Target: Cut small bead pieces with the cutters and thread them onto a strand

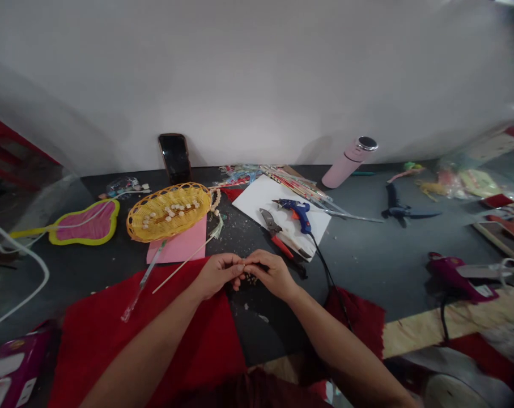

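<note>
My left hand (222, 275) and my right hand (269, 272) meet fingertip to fingertip over the dark table. Both are closed in a pinch; whatever sits between the fingers is too small to name. Tiny light pieces (251, 279) lie just below the fingertips. To the left, a yellow woven basket (197, 218) holds several pale beads (175, 211). Pliers with red handles (274, 226) and a blue glue gun (297, 211) rest on a white sheet (257, 198) beyond my right hand.
Red cloth (112, 317) spreads under my left forearm, with a thin stick (184, 266) across it. A phone (174, 158) and a pink bottle (345, 164) stand by the wall. A black cord (327, 272) runs near my right arm. A purple tool (461, 277) lies right.
</note>
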Demonstrator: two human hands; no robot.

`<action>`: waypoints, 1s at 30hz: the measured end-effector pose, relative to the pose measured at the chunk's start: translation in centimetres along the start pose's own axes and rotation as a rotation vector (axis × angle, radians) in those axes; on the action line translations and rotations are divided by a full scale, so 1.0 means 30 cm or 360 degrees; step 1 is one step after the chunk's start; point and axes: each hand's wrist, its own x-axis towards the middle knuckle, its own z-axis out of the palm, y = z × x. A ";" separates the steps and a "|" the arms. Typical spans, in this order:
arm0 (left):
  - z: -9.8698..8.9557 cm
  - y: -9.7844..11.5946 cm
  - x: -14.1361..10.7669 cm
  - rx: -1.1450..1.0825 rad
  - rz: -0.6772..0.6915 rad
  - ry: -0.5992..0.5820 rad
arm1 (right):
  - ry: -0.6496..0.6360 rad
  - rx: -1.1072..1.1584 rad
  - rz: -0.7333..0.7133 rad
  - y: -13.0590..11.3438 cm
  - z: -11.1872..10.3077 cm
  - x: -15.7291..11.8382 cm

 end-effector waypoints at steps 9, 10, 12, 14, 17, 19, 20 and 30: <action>0.005 0.003 0.011 -0.0238 0.0039 0.0203 | 0.0051 -0.0177 -0.0103 -0.017 0.013 -0.010; 0.006 0.006 0.013 -0.0281 0.0048 0.0224 | 0.0025 -0.0214 -0.0139 -0.018 0.017 -0.010; 0.007 0.011 0.016 -0.0342 0.0056 0.0247 | -0.0021 -0.0288 -0.0191 -0.016 0.023 -0.010; 0.008 0.014 0.017 -0.0364 0.0040 0.0255 | -0.0055 -0.0356 -0.0215 -0.010 0.027 -0.012; 0.011 0.018 0.017 -0.0366 0.0013 0.0254 | -0.0080 -0.0454 -0.0225 -0.008 0.027 -0.014; 0.012 0.021 0.017 -0.0367 0.0012 0.0263 | -0.0095 -0.0522 -0.0224 -0.014 0.027 -0.015; 0.013 0.023 0.018 -0.0369 0.0009 0.0277 | -0.0104 -0.0557 -0.0220 -0.018 0.028 -0.014; 0.015 0.016 0.015 -0.0159 0.0010 0.0313 | 0.0143 -0.0171 0.0154 -0.014 0.009 -0.004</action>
